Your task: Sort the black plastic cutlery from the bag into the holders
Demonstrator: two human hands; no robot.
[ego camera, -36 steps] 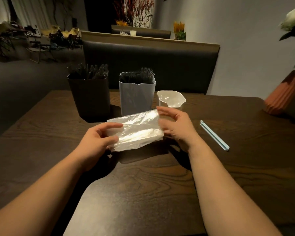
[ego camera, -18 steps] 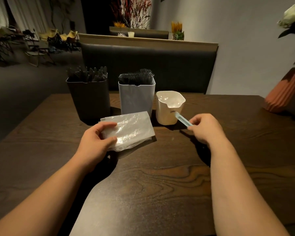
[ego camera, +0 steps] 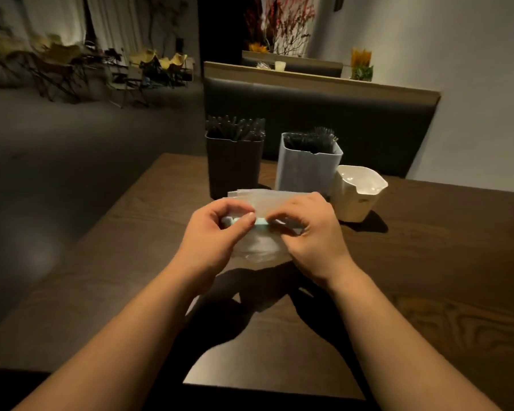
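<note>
Your left hand [ego camera: 217, 232] and right hand [ego camera: 312, 235] both pinched the clip [ego camera: 261, 222] across the bag [ego camera: 260, 200], fingers curled on it, over the table [ego camera: 428, 262], just before the dark holder [ego camera: 235, 169] and grey holder [ego camera: 306, 175], both holding cutlery [ego camera: 309, 139], white holder [ego camera: 358, 203] beside the grey.

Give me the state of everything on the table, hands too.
Clear plastic bag: folded, in both hands.
Light blue plastic clip: across the bag.
Black square holder: holds cutlery.
Pale grey holder: holds black cutlery.
Cream plastic holder: empty.
Left hand: pinches the clip.
Right hand: pinches the clip.
</note>
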